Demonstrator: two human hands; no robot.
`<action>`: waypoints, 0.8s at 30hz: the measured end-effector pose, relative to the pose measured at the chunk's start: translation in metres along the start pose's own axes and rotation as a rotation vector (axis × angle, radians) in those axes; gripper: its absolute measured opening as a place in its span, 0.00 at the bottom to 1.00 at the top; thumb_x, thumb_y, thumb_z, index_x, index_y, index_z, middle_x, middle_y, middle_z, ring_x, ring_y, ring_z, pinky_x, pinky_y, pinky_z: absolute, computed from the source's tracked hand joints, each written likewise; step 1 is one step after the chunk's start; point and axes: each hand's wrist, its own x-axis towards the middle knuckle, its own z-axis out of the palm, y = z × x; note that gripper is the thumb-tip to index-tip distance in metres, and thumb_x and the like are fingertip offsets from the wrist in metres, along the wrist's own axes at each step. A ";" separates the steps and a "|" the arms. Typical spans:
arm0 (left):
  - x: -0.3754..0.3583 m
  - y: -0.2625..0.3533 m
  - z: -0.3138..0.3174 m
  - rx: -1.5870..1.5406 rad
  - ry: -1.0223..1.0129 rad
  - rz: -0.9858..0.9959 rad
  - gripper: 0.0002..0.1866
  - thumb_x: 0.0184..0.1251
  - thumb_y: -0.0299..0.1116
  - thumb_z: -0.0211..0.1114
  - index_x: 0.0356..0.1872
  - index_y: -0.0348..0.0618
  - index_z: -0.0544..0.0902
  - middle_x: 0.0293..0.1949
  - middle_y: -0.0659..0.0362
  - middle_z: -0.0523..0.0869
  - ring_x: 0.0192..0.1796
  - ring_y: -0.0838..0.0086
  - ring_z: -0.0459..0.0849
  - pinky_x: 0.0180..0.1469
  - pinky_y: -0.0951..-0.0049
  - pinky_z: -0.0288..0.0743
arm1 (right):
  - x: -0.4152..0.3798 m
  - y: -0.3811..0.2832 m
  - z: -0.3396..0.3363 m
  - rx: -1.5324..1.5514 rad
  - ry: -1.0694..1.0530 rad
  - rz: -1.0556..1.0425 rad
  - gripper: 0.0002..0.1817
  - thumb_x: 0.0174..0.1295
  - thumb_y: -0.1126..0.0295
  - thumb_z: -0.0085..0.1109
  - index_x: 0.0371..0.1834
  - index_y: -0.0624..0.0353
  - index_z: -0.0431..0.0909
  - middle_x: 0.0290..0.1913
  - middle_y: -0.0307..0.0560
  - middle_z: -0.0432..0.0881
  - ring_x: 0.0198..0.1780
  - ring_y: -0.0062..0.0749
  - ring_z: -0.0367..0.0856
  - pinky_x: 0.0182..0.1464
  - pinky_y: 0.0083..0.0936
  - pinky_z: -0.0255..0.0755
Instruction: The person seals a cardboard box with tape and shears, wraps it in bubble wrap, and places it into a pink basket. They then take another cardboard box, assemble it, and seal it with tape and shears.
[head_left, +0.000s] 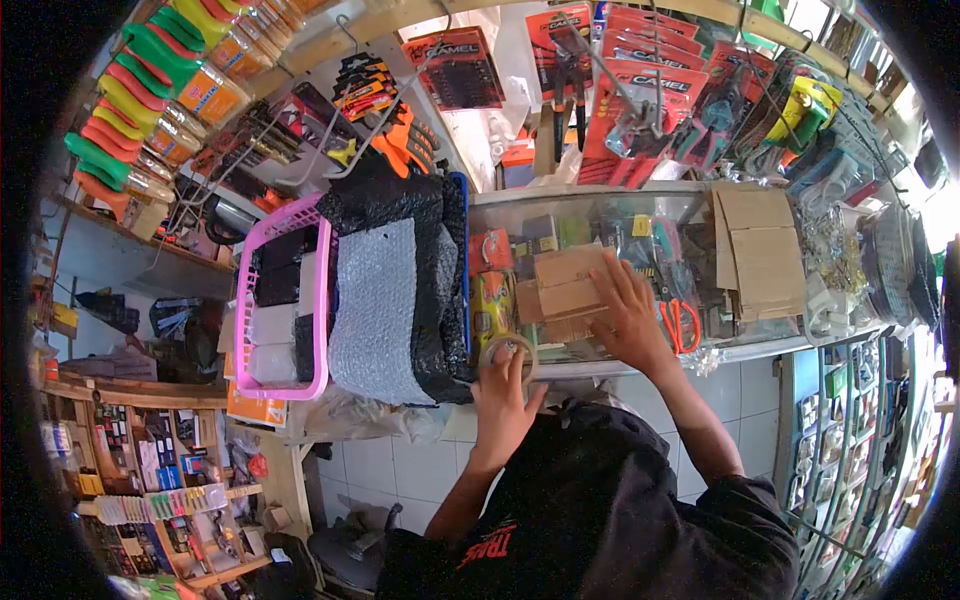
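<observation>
My left hand (pixel 503 402) is at the front edge of the glass counter, its fingers bent over a roll of tape (pixel 532 357). A small folded piece of brown cardboard (pixel 567 278) lies flat on the glass. My right hand (pixel 635 318) rests on the right side of that cardboard with its fingers spread. Just right of this hand are the red-orange handles of a pair of scissors (pixel 682 328). Beside the tape, on the left, is a yellow and red package (pixel 490 303).
Left on the counter stand a pink plastic basket (pixel 322 330) of boxes and bubble wrap (pixel 375 310) with black wrap. Flat cardboard sheets (pixel 762 255) lie at the right. Tools in red packs (pixel 650 110) hang along the back. A glass display case (pixel 850 420) stands at the right.
</observation>
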 end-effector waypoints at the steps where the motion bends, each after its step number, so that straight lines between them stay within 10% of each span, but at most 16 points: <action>1: -0.007 -0.002 0.007 0.067 0.006 -0.040 0.23 0.71 0.34 0.74 0.65 0.46 0.81 0.55 0.50 0.86 0.64 0.49 0.80 0.72 0.47 0.66 | 0.000 0.002 -0.001 -0.008 0.025 -0.014 0.45 0.62 0.62 0.72 0.82 0.56 0.62 0.86 0.59 0.54 0.83 0.67 0.55 0.81 0.59 0.52; 4: -0.016 -0.021 0.016 0.116 -0.076 -0.068 0.27 0.68 0.34 0.77 0.66 0.43 0.79 0.52 0.52 0.87 0.58 0.54 0.84 0.67 0.53 0.71 | 0.005 -0.013 -0.015 0.061 0.172 -0.050 0.43 0.61 0.64 0.73 0.80 0.58 0.64 0.82 0.59 0.61 0.81 0.65 0.58 0.79 0.58 0.54; 9: -0.018 -0.018 0.003 -0.742 0.189 -0.199 0.22 0.69 0.31 0.78 0.57 0.35 0.78 0.47 0.51 0.89 0.51 0.64 0.88 0.58 0.65 0.78 | -0.008 -0.044 -0.037 0.370 0.425 -0.045 0.26 0.65 0.66 0.70 0.66 0.62 0.78 0.65 0.58 0.80 0.66 0.58 0.76 0.71 0.51 0.66; 11: -0.019 -0.005 -0.007 -1.006 0.252 -0.212 0.18 0.70 0.30 0.77 0.51 0.35 0.78 0.46 0.54 0.88 0.50 0.70 0.87 0.57 0.69 0.78 | -0.023 -0.055 -0.043 0.582 0.192 0.058 0.23 0.66 0.65 0.70 0.62 0.64 0.80 0.61 0.59 0.82 0.63 0.55 0.78 0.69 0.49 0.68; 18: -0.006 0.011 -0.026 -0.793 0.042 0.197 0.22 0.68 0.27 0.78 0.54 0.38 0.74 0.46 0.54 0.86 0.48 0.69 0.85 0.56 0.68 0.77 | -0.022 -0.102 -0.047 0.849 -0.121 -0.021 0.20 0.69 0.61 0.70 0.56 0.65 0.82 0.50 0.58 0.85 0.57 0.53 0.82 0.61 0.44 0.73; 24: 0.020 0.017 -0.058 -0.763 0.155 0.106 0.23 0.72 0.35 0.71 0.63 0.39 0.77 0.56 0.49 0.78 0.57 0.61 0.77 0.64 0.59 0.69 | -0.023 -0.116 -0.057 0.870 -0.173 0.224 0.16 0.70 0.64 0.70 0.50 0.65 0.80 0.43 0.55 0.85 0.48 0.48 0.86 0.53 0.37 0.76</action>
